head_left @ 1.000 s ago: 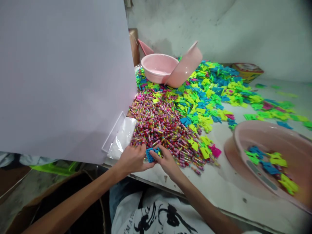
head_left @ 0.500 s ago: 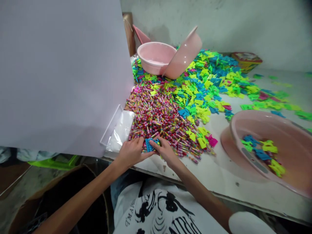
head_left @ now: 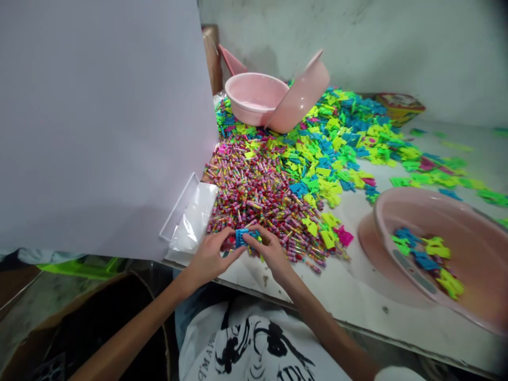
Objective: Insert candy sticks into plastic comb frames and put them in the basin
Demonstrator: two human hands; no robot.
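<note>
Both of my hands meet at the near edge of a heap of small striped tubes (head_left: 262, 196). My left hand (head_left: 210, 256) and my right hand (head_left: 270, 251) pinch a small blue plastic piece (head_left: 243, 237) between their fingertips. Behind the tubes lies a wide spread of yellow, green, blue and pink plastic pieces (head_left: 341, 137). A tilted pink basin (head_left: 456, 254) at my right holds a few of those pieces.
Two more pink basins (head_left: 257, 98) stand at the back, one leaning on the other. A clear plastic bag (head_left: 194, 219) lies left of my hands. A large pale panel (head_left: 99, 121) blocks the left side. A printed tin (head_left: 399, 103) sits far right.
My hands stay pinched on the blue piece at the heap's edge; the fingers have shifted slightly on it. The view has drifted a little.
</note>
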